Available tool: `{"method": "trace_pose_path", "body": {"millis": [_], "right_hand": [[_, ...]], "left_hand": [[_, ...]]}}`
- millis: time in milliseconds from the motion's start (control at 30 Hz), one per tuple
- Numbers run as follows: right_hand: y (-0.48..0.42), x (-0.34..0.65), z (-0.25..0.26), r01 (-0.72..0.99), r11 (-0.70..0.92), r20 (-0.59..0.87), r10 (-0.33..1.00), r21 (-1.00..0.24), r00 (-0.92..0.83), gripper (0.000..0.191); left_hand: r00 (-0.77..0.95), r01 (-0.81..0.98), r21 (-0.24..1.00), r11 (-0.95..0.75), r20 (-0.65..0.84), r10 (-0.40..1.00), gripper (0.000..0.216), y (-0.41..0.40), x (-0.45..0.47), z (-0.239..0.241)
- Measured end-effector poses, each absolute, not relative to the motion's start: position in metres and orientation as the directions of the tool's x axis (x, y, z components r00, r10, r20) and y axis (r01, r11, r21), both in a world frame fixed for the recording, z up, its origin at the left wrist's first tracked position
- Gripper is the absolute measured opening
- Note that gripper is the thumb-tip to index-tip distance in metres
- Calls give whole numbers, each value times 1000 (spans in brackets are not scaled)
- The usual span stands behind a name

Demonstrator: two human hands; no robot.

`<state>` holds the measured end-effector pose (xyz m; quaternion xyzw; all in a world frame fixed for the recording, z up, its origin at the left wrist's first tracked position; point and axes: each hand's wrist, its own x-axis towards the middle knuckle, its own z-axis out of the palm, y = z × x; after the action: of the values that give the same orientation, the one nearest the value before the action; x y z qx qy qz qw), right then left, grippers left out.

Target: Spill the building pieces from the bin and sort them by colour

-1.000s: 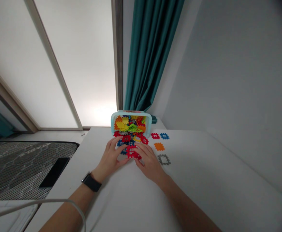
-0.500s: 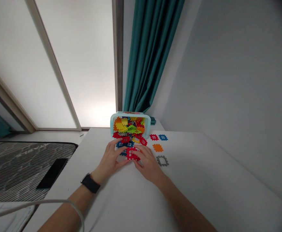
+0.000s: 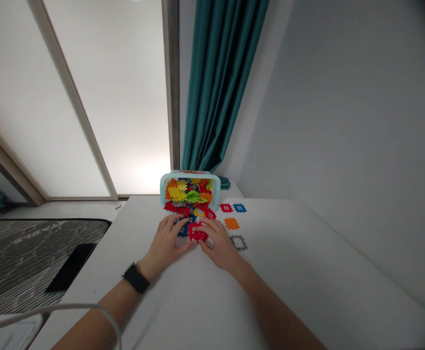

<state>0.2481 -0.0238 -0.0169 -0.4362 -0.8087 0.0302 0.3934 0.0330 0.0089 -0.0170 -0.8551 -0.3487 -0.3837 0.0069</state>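
Observation:
A red notched building tile (image 3: 196,232) lies between my two hands on the white table. My right hand (image 3: 217,243) grips it from the right, with the fingers over its top and the thumb at its near edge. Blue building tiles (image 3: 183,229) lie against its left side; I cannot tell whether they are joined to it. My left hand (image 3: 166,243) curls round the blue tiles, its fingertips at their far edge and its thumb by the red tile's near corner. More red and yellow tiles spill out just beyond my fingers.
A light-blue tub (image 3: 216,192) on its side holds many coloured tiles. To the right lie a loose red tile (image 3: 226,208), a blue tile (image 3: 240,208), an orange tile (image 3: 231,223) and a grey frame tile (image 3: 244,244). A white cable (image 3: 70,306) crosses my left forearm.
The view has shifted slightly, so the tub and tiles appear a little further left. My left fingers have closed in nearer the blue tiles; the right hand keeps its hold on the red tile.

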Motion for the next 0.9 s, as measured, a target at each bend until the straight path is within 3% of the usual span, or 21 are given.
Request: {"method": "trace_pose_path", "body": {"millis": [300,567,900], "right_hand": [[-13,272,-9,682,613,598,738,-399,-313,30],[6,328,-27,742,565,604,747,-361,-276,28],[52,395,-35,786,480,562,800,-391,-209,32]], "left_hand": [[533,598,225,-770,605,591,42,13,47,-12],[696,533,95,-841,516,499,29,22,73,-13],[771,461,71,-884,461,439,29,31,116,-17]]}}
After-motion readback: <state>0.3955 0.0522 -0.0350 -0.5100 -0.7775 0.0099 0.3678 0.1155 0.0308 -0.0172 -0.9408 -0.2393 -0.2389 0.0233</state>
